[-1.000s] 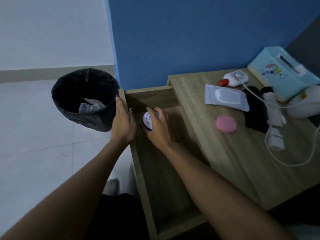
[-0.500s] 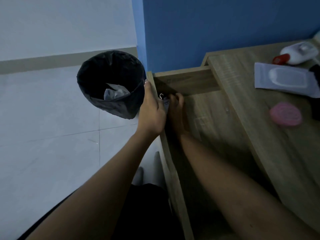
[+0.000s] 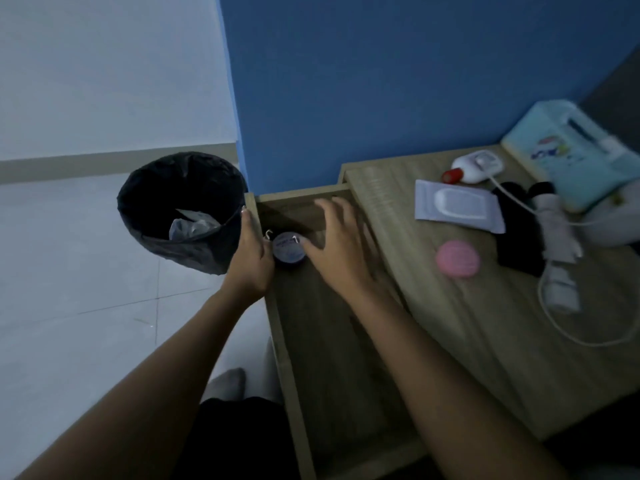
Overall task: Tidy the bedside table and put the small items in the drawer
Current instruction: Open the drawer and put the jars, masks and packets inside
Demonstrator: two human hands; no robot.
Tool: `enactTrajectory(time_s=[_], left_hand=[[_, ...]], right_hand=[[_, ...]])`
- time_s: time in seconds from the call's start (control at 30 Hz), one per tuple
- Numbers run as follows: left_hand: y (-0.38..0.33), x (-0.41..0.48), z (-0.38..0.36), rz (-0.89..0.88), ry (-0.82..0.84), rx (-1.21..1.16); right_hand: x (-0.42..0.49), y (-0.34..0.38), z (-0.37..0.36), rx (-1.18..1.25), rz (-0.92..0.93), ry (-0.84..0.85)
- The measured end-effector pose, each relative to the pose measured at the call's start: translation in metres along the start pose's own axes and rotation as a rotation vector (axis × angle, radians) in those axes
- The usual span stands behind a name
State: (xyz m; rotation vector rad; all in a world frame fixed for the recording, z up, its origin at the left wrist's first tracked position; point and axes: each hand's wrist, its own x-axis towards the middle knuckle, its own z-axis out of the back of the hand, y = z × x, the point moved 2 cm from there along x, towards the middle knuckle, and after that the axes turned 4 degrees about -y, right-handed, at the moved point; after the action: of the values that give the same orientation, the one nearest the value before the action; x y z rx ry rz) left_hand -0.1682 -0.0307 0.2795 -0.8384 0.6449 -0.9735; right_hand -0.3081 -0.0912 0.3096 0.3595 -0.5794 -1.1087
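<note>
Spread and holding nothing, the right hand (image 3: 341, 247) hovers over the open drawer (image 3: 284, 344), thumb just beside the small round jar (image 3: 289, 250) lying in the drawer's far left corner. The left hand (image 3: 250, 259) rests straight-fingered along the drawer's left wall, near the black bin (image 3: 180, 233). A pink case (image 3: 458, 259) lies on the bedside table (image 3: 450, 327).

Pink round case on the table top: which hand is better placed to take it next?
Right, probably. The right hand hovers open over the drawer, next to the table top where the pink round case lies. The left hand rests on the drawer's left wall, beside the bin, farther away.
</note>
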Motion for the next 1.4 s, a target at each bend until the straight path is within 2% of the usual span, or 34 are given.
enactTrajectory(time_s=[0.1, 0.2, 0.3, 0.5, 0.77, 0.97, 1.07, 1.4], left_hand=[[-0.006, 0.002, 0.001, 0.016, 0.045, -0.008], [-0.009, 0.000, 0.002, 0.037, 0.078, 0.003], [-0.011, -0.004, 0.003, 0.071, 0.111, -0.013], [-0.015, -0.006, 0.005, 0.082, 0.109, -0.034], [-0.015, -0.005, 0.001, 0.085, 0.109, -0.079], [-0.016, -0.004, 0.001, 0.080, 0.095, -0.126], [-0.014, -0.004, 0.000, 0.048, 0.084, -0.124], [-0.009, -0.002, 0.000, -0.012, 0.081, -0.099]], right_hand=[[-0.004, -0.018, 0.060, -0.036, 0.035, -0.201], [-0.020, -0.052, 0.102, -0.152, -0.071, -0.291], [-0.046, -0.080, 0.122, -0.189, -0.181, -0.319], [-0.076, -0.100, 0.125, -0.117, -0.324, -0.284], [-0.077, -0.089, 0.122, -0.075, -0.314, -0.362], [-0.036, -0.023, 0.077, 0.048, -0.079, -0.309], [-0.022, -0.008, 0.040, 0.095, -0.036, -0.199], [-0.007, -0.054, -0.058, -0.016, -0.279, 0.023]])
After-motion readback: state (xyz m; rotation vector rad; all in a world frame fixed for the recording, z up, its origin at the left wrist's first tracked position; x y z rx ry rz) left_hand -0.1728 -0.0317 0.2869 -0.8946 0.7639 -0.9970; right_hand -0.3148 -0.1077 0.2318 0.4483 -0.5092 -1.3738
